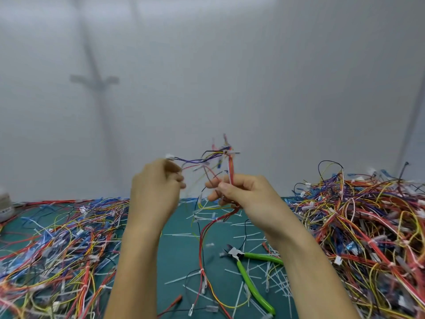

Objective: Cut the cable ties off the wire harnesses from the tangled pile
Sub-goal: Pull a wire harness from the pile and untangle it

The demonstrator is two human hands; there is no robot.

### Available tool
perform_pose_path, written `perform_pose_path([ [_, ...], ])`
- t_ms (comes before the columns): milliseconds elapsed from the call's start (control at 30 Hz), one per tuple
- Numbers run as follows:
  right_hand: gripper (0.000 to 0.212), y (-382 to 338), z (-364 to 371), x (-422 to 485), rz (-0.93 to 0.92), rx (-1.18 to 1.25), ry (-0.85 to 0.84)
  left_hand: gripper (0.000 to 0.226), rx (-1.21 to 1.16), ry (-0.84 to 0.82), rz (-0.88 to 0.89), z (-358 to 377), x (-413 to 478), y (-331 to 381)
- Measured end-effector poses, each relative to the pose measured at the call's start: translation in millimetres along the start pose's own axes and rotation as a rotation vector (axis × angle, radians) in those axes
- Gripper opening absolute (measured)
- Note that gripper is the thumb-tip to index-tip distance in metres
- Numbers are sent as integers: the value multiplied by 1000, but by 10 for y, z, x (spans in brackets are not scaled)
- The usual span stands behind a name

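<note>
I hold one wire harness (218, 157) up in the air above the green mat (177, 249). My right hand (241, 192) grips its red bundle, which rises to a white cable tie (232, 153) and trails down to the mat. My left hand (158, 180) pinches thin purple wires near a small white connector (169, 157); its fingertips are blurred. Green-handled cutters (250, 272) lie on the mat below my right forearm, held by neither hand. A tall tangled pile (368, 226) of harnesses sits at the right.
A flatter spread of wires (57, 245) covers the mat at the left. Several cut white ties (230, 236) litter the middle of the mat. A grey object (5, 206) sits at the far left edge. A plain white wall stands behind.
</note>
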State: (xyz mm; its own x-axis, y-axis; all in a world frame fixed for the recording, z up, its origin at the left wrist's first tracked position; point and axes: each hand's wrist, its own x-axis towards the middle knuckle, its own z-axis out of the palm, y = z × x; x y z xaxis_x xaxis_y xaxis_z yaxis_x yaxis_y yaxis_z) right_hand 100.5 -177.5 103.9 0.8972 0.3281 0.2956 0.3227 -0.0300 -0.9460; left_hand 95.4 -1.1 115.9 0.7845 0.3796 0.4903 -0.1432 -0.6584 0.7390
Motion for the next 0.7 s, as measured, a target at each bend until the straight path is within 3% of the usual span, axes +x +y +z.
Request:
perform_pose_path([
  [67,18,-8,11,-24,-27,-23,-83,25,-241,37,-66,-15,20,-4],
  [200,22,10,29,-50,-19,-89,-221,48,-648,-359,-225,-9,-51,20],
  [267,20,46,30,-43,14,-172,-261,57,-721,-497,-214,-4,-68,28],
  [400,17,95,42,-21,64,-424,-358,42,-786,-633,-151,17,-107,126],
  [567,16,121,58,-4,93,-624,-366,24,-699,-563,-130,97,-157,219],
  [700,12,68,-97,-26,58,-599,-284,20,-828,-478,-124,131,-141,204],
])
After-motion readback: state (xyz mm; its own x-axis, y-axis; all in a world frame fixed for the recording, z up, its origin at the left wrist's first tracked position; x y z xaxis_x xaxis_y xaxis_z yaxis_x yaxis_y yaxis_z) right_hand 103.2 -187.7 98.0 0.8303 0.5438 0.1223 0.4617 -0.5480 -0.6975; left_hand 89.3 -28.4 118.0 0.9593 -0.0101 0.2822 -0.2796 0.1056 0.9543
